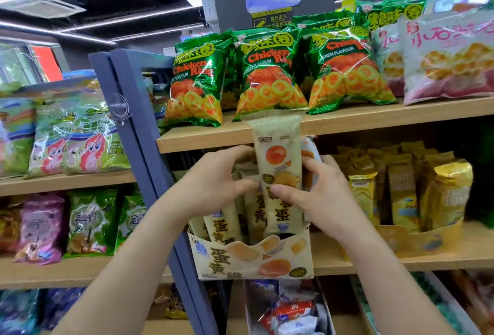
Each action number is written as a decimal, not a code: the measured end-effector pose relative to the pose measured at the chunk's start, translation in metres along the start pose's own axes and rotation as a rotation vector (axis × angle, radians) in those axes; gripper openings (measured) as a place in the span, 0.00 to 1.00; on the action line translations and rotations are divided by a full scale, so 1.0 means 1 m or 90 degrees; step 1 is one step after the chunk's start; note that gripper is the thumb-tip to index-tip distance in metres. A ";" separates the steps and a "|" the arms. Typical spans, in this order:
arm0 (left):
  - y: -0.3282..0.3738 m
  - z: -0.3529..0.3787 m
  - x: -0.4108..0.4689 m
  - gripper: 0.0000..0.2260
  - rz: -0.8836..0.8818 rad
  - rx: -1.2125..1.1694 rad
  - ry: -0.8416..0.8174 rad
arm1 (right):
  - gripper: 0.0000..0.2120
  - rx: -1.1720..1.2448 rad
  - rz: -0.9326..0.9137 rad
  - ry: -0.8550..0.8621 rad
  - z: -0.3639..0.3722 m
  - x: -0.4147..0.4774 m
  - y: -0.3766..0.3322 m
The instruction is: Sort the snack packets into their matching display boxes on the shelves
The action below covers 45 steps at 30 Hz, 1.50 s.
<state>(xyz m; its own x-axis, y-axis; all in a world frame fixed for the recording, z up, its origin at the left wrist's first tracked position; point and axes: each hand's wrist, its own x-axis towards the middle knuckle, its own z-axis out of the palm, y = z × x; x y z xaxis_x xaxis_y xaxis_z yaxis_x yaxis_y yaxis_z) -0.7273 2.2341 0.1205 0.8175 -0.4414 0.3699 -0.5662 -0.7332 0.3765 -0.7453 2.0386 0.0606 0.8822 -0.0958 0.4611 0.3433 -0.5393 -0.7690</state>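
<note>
Over the cream display box point(254, 259) on the middle shelf point(401, 264), a cream egg-yolk snack packet point(278, 163) stands upright, its lower end among matching packets inside. The left hand point(213, 182) curls round its left edge. The right hand point(320, 195) pinches its right edge, thumb in front. 3 green Chicken Ring bags point(270, 72) front the shelf above.

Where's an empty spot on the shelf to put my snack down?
Bare wood lies between the cream box and the yellow box, and right of the yellow box. The top shelf is crammed with green bags; the cream box is full.
</note>
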 end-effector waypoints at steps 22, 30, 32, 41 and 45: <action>-0.028 0.028 -0.016 0.10 0.107 0.379 0.321 | 0.18 -0.022 0.077 -0.111 -0.014 -0.001 0.014; -0.014 0.009 -0.023 0.16 0.146 0.307 0.092 | 0.27 -0.309 0.104 -0.183 -0.003 0.004 0.002; -0.012 0.005 -0.024 0.17 0.084 0.239 0.093 | 0.27 -0.358 0.107 -0.174 -0.002 0.003 -0.003; 0.006 0.041 0.004 0.29 0.167 0.418 0.203 | 0.14 -0.153 0.045 -0.014 -0.022 -0.019 0.013; -0.002 0.056 0.007 0.28 0.166 0.451 0.164 | 0.20 0.040 0.046 0.040 -0.026 -0.025 0.026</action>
<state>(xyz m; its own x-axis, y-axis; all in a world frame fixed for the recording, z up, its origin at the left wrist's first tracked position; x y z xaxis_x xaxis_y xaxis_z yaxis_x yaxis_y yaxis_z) -0.7148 2.2035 0.0744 0.5690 -0.5739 0.5889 -0.4640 -0.8154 -0.3463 -0.7668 2.0049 0.0403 0.8839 -0.1860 0.4292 0.3013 -0.4756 -0.8265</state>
